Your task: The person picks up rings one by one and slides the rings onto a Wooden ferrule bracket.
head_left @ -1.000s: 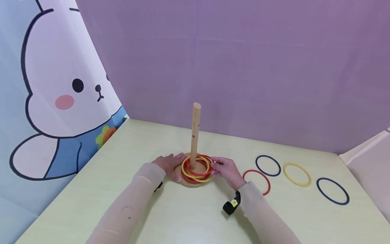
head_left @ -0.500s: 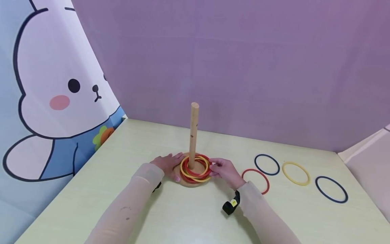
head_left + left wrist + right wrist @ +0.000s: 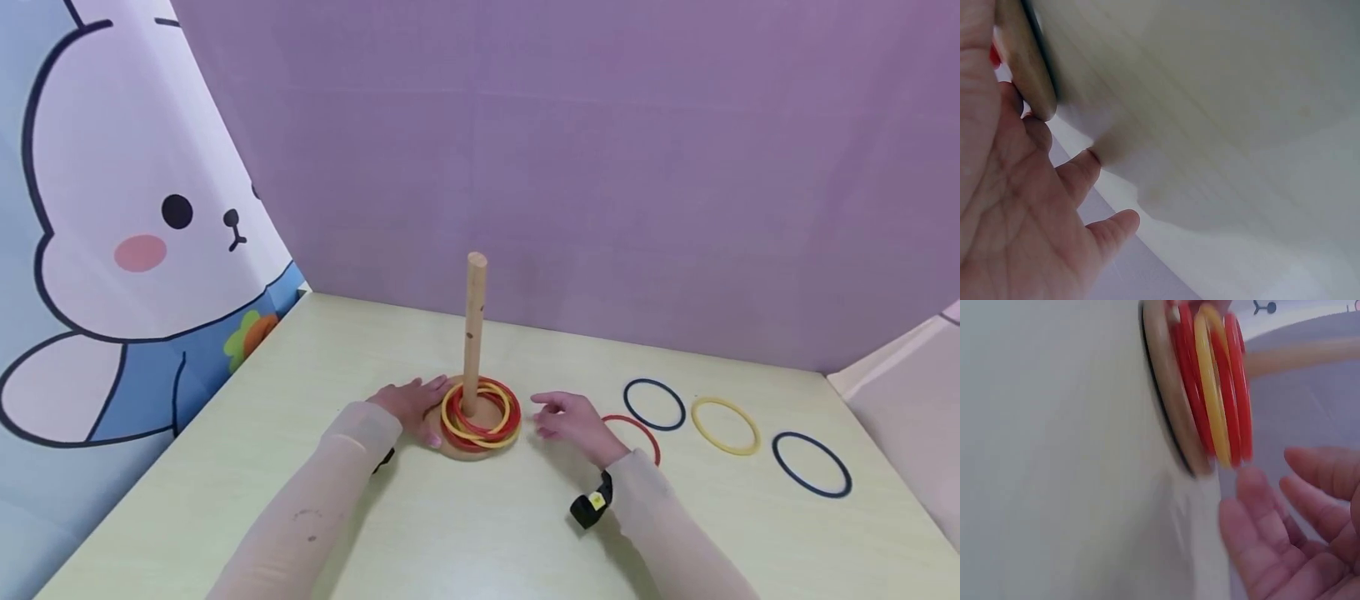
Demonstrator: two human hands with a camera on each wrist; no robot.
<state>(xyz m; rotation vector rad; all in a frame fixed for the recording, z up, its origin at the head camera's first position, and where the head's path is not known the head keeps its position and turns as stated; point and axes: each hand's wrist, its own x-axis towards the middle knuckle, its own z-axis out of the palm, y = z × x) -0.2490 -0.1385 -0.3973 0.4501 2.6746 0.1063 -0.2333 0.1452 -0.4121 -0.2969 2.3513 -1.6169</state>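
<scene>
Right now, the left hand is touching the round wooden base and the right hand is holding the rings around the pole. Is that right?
Not quite: the right hand isn't holding the rings around the pole. The head view shows a gap between them. The left hand is touching the round wooden base.

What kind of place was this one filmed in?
Probably a screened-off tabletop set indoors, perhaps for play or filming. A plain purple sheet rises behind the pale table, a cartoon-printed sheet hangs to one side, and a wooden peg stands with red and yellow rings around it.
</scene>
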